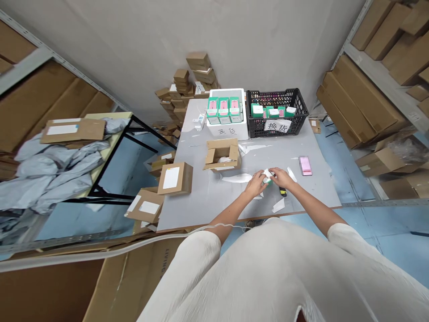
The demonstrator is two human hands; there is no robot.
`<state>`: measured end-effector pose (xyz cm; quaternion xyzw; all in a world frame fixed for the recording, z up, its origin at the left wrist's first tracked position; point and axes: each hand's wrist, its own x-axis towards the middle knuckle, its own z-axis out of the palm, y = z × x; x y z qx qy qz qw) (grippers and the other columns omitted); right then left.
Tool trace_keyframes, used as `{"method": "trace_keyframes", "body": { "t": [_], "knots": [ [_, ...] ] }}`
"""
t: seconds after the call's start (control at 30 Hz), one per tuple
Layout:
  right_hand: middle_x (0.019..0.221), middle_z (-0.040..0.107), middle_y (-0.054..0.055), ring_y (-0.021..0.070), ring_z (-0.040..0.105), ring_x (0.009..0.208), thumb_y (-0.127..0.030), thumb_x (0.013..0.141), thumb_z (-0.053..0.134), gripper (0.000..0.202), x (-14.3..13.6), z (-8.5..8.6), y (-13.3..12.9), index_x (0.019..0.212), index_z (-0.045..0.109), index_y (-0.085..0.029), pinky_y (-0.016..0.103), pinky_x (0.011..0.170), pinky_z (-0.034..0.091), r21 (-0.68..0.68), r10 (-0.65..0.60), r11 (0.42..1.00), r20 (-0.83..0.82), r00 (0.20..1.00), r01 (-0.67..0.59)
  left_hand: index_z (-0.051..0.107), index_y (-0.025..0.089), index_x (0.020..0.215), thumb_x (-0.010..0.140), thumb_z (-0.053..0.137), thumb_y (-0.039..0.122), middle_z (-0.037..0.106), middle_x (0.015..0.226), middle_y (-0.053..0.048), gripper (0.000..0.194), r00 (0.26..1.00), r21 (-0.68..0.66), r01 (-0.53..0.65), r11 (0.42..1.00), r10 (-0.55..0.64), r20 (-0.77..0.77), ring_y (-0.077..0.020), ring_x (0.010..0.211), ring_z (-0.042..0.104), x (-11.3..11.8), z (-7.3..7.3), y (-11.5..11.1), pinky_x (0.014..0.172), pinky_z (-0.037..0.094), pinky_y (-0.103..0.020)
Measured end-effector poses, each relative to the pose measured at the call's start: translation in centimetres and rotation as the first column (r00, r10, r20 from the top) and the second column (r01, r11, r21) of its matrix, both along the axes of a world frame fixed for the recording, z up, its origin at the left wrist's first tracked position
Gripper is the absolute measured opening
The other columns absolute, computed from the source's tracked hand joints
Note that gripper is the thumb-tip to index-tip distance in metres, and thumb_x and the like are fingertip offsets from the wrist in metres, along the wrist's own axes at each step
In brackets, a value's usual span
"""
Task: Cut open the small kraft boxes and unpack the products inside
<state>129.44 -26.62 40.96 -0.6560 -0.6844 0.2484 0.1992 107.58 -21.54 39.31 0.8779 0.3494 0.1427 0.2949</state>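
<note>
Near the front of the grey table, my left hand [256, 181] and my right hand [281, 177] both have their fingers closed on a small green-and-white box [267, 180], one from each side. My fingers cover much of it. Just below my right hand lies a yellow-and-black utility knife [283, 192]. Torn white paper scraps [279, 205] surround my hands. Further left stands an opened cardboard box [221, 154] with its flaps up and something whitish inside.
At the table's [201, 210] back stand a white foam box [228, 130] of green-and-pink packages and a black plastic crate [276, 127] with similar boxes. A pink phone-like item [305, 166] lies right. A closed carton [175, 178] sits at the left edge. Carton-filled shelves flank both sides.
</note>
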Motion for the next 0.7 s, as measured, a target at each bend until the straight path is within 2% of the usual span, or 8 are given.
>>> {"method": "trace_keyframes", "body": {
  "t": [0.13, 0.23, 0.33, 0.53, 0.7],
  "knots": [
    [0.138, 0.07, 0.012, 0.0238, 0.074, 0.103, -0.019, 0.101, 0.065, 0.033, 0.6, 1.4, 0.9, 0.134, 0.07, -0.022, 0.034, 0.094, 0.056, -0.053, 0.198, 0.98, 0.181, 0.963, -0.192, 0.069, 0.027, 0.123, 0.093, 0.078, 0.026, 0.052, 0.16, -0.012, 0.031, 0.997, -0.024, 0.067, 0.997, -0.066, 0.027, -0.0325, 0.145, 0.055, -0.2, 0.2, 0.8, 0.12, 0.05, -0.05],
    [0.144, 0.065, 0.016, 0.0276, 0.072, 0.109, -0.017, 0.097, 0.07, 0.028, 0.2, 2.1, 1.3, 0.125, 0.073, -0.021, 0.035, 0.092, 0.056, -0.058, 0.266, 0.964, 0.274, 0.924, -0.261, 0.071, 0.028, 0.122, 0.09, 0.08, 0.024, 0.053, 0.159, -0.012, 0.033, 0.997, -0.033, 0.066, 0.997, -0.065, 0.03, -0.0328, 0.144, 0.057, -0.2, 0.4, 1.0, 0.121, 0.051, -0.05],
    [0.141, 0.066, 0.017, 0.0303, 0.07, 0.115, -0.013, 0.096, 0.069, 0.025, -0.2, 2.5, 1.5, 0.12, 0.074, -0.02, 0.036, 0.093, 0.056, -0.063, 0.318, 0.947, 0.339, 0.885, -0.316, 0.071, 0.027, 0.122, 0.086, 0.08, 0.02, 0.055, 0.157, -0.013, 0.037, 0.998, -0.037, 0.059, 0.998, -0.059, 0.012, -0.0328, 0.143, 0.058, 0.0, 0.5, 1.1, 0.122, 0.05, -0.05],
    [0.142, 0.065, 0.014, 0.0275, 0.072, 0.11, -0.018, 0.097, 0.072, 0.025, 0.7, 2.8, 1.8, 0.121, 0.077, -0.022, 0.035, 0.092, 0.056, -0.075, 0.324, 0.946, 0.286, 0.902, -0.316, 0.072, 0.029, 0.121, 0.085, 0.077, 0.017, 0.053, 0.159, -0.01, 0.038, 0.999, -0.067, 0.008, 0.998, -0.006, 0.036, -0.0331, 0.142, 0.058, 0.2, 0.5, 0.7, 0.117, 0.054, -0.05],
    [0.128, 0.069, 0.011, 0.0231, 0.074, 0.097, -0.027, 0.097, 0.078, 0.027, 1.3, 2.3, 1.0, 0.124, 0.078, -0.021, 0.033, 0.09, 0.055, -0.068, 0.224, 0.974, 0.202, 0.953, -0.215, 0.071, 0.028, 0.125, 0.089, 0.066, 0.011, 0.049, 0.163, -0.011, 0.04, 0.997, -0.057, -0.079, 0.995, 0.08, 0.006, -0.035, 0.142, 0.056, 0.4, 0.8, -0.1, 0.11, 0.056, -0.049]
  ]
}}
